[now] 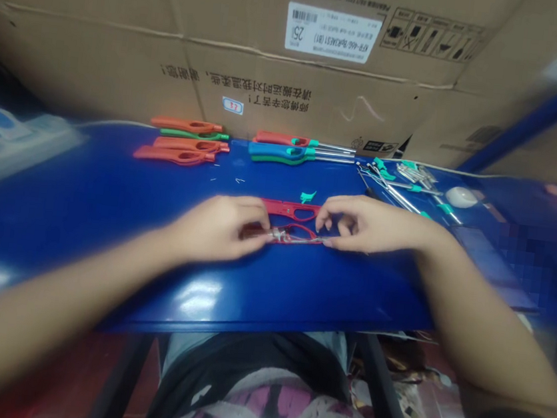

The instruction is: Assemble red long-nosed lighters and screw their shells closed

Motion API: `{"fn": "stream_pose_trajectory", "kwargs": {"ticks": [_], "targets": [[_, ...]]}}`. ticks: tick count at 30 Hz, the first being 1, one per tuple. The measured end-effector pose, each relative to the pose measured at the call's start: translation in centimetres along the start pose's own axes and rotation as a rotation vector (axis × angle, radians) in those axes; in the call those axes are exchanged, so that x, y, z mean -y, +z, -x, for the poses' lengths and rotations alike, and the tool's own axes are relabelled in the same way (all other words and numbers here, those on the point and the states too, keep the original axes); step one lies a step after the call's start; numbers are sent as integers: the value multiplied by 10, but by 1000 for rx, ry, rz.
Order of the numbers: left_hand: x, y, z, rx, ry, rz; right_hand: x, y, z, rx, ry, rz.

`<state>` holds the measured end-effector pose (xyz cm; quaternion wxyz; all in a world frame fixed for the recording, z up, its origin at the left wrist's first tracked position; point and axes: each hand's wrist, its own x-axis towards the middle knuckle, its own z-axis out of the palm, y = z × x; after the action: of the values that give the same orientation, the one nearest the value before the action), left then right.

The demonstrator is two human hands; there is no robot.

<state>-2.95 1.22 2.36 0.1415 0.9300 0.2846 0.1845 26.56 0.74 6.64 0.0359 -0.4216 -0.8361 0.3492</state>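
A red plastic lighter shell (292,212) lies flat on the blue table (108,203) in front of me. Across its lower part rests a thin metal tube assembly (295,238). My left hand (221,227) is closed, pinching the left end of the shell and the metal part. My right hand (367,224) is closed too, its fingertips gripping the right end of the shell and tube. A small teal trigger piece (307,197) sits just behind the shell.
Orange and green shells (185,141) lie at the back left, assembled long lighters (295,150) at the back centre, metal tubes with teal parts (402,183) at the back right. A large cardboard box (257,39) stands behind the table. A white round object (461,197) sits far right.
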Motion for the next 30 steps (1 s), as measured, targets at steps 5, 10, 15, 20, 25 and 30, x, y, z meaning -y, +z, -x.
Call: {"fn": "stream_pose_trajectory", "kwargs": {"ticks": [5, 10, 15, 20, 25, 30], "targets": [[-1, -1, -1, -2, 12, 20, 7, 18, -9, -101, -172, 47], [0, 0, -2, -23, 15, 45, 5, 34, -20, -130, -269, 125], [1, 0, -3, -35, 5, 61, 2, 33, -21, -127, -286, 66], [2, 0, -3, -37, 10, 66, -1, 33, -22, -136, -297, 47], [3, 1, -3, -36, 13, 76, -4, 34, -23, -159, -343, 108], [3, 0, -3, -25, 10, 86, -3, 33, -24, -168, -307, 38]]}}
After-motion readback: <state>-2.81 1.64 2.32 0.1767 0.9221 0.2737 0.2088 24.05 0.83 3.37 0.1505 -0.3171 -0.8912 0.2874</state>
